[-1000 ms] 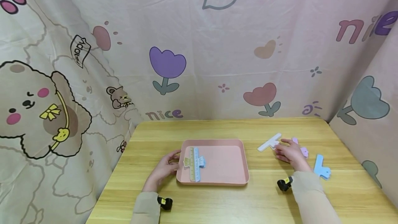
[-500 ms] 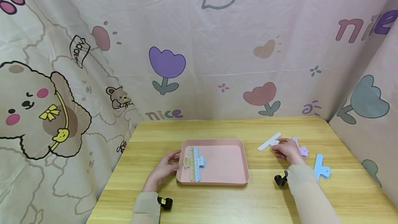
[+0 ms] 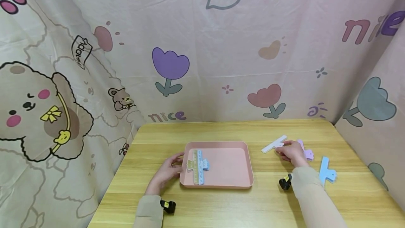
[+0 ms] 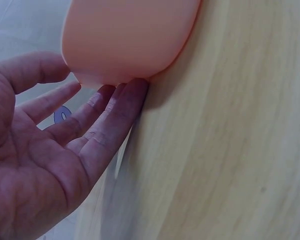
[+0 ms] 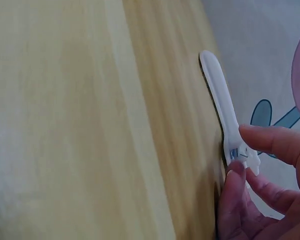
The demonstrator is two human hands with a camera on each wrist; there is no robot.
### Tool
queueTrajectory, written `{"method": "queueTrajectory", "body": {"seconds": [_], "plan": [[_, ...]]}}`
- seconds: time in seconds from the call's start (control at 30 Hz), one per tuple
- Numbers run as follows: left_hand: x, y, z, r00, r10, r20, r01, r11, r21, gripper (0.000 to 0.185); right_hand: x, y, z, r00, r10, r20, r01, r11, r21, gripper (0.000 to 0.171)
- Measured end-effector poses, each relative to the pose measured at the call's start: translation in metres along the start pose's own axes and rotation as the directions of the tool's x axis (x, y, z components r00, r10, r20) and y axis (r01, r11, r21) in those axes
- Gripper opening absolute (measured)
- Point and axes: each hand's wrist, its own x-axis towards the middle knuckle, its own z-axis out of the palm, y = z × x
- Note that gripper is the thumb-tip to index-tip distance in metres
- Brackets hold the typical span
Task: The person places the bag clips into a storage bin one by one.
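A white long-jawed bag clip (image 3: 274,144) lies at the table's back right; my right hand (image 3: 291,152) pinches its short handle between thumb and fingers. In the right wrist view, the white clip's bar (image 5: 220,92) points away from those fingers and seems to rest on the wood. At the left end of a pink tray (image 3: 227,168), my left hand (image 3: 169,169) touches the outer wall with extended fingertips, also visible on the tray (image 4: 125,45) in the left wrist view. Inside the tray, a yellowish clip (image 3: 195,168) and a pale blue clip (image 3: 201,171) lie side by side.
Right of my right hand lie a purple clip (image 3: 306,151), partly hidden by the hand, and a blue clip (image 3: 326,171) near the sleeve. A wooden table (image 3: 221,207) carries everything. Printed cloth (image 3: 215,45) hangs behind it and along both sides.
My right hand has shifted a little left onto the white clip's handle, uncovering more of the purple clip. The white clip has barely moved. My left hand and the tray stay put.
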Motion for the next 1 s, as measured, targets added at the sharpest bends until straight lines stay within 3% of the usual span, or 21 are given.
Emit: {"method": "queueTrajectory", "body": {"seconds": [0.6,1.0], "plan": [[0.0004,-0.0035,0.0009,1.0,-0.001,0.003,0.001,1.0,0.01,0.068,-0.0013,0.0008,-0.0012,0.996,-0.089,-0.02,0.087,0.991,-0.101,0.072],[0.0001,-0.0013,0.001,1.0,0.012,-0.008,-0.012,1.0,-0.004,0.068,-0.0015,-0.008,0.0044,0.991,-0.127,0.051,0.128,0.992,-0.013,0.07]]}}
